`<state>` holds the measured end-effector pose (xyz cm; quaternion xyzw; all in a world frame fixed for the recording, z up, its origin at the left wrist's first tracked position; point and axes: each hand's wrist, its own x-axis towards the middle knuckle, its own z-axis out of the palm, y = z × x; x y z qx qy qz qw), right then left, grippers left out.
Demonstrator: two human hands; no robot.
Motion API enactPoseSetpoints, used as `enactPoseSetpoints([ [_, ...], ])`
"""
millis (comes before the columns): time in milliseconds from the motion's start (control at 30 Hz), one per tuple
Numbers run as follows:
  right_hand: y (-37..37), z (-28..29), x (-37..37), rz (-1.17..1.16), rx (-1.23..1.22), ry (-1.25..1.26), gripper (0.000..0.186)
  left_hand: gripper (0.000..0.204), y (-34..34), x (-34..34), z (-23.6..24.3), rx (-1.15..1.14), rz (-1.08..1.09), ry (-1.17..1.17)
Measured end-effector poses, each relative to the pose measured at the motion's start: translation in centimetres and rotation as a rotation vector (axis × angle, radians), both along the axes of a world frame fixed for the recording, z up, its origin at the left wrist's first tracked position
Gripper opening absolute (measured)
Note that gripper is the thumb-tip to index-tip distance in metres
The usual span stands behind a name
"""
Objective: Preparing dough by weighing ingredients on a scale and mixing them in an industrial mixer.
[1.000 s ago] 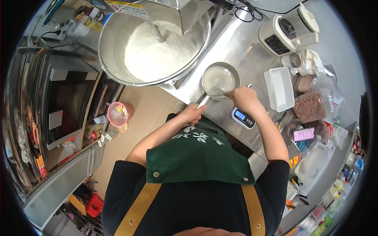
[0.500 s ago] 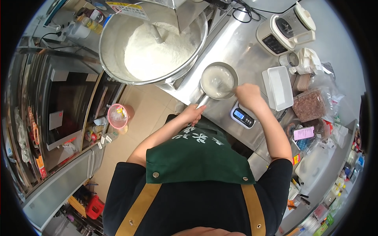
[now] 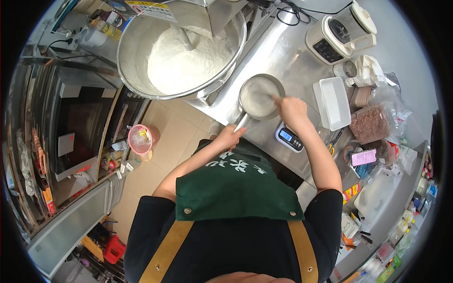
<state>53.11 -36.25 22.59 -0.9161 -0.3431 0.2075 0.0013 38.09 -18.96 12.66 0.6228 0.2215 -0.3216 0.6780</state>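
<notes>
Bright light glares off the steel counter, edges bow into black, and the right grip seems motion-blurred.

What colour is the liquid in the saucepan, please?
The liquid is cloudy white, clearest in the head view.

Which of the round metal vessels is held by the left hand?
The smaller pan, whose handle the left hand grips; the large mixer bowl, containing white powder, is touched by neither hand.
</notes>
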Motion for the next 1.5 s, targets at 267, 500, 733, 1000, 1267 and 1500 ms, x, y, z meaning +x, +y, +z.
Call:
enactPoseSetpoints([
  [267,-0.2,-1.7,-0.5,0.054,0.026,0.035,0.021,0.03,0.0,0.2,0.3,-0.087,0.068,0.09],
  [500,1.0,-0.3,-1.1,0.068,-0.168,0.105,0.019,0.031,0.5,0.5,0.6,-0.193,0.102,0.195],
  [733,0.4,0.0,0.9,0.022,-0.182,0.048,0.016,0.026,0.4,0.3,1.1,-0.278,0.134,0.166],
  [1000,-0.8,1.5,0.5,-0.123,0.042,-0.051,0.021,0.02,1.0,0.1,1.3,-0.299,0.08,0.143],
  [1267,-3.4,4.5,-3.3,-0.256,0.263,-0.178,0.023,0.018,1.6,0.0,3.5,-0.202,0.03,0.018],
  [1500,-4.2,4.7,-4.4,-0.266,0.311,-0.206,0.024,0.02,1.4,0.2,5.0,-0.186,0.04,-0.056],
])
